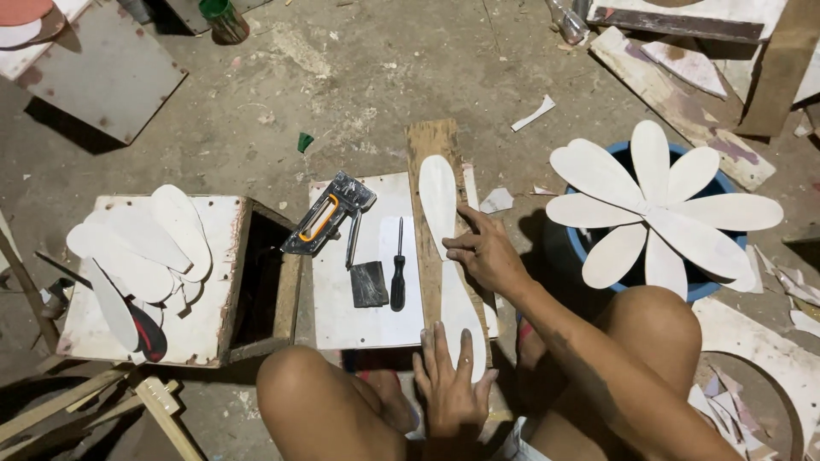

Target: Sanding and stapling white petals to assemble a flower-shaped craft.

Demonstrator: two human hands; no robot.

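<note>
A long white petal-shaped cutout (440,201) lies along a narrow wooden plank (430,141) set on a white board (337,282). My left hand (451,384) lies flat with fingers spread on the near end of the cutout. My right hand (484,252) rests its fingertips on the cutout's middle, from the right side. A black-handled screwdriver (398,271), a small dark block (369,284) and a grey and orange staple gun (329,213) lie on the board just left of the plank.
A white flower of several petals (658,205) sits on a blue bucket (598,252) at the right. A pile of white petal cutouts (149,248) lies on a white box (205,329) at the left. Scrap wood and offcuts litter the concrete floor. My bare knees are at the bottom.
</note>
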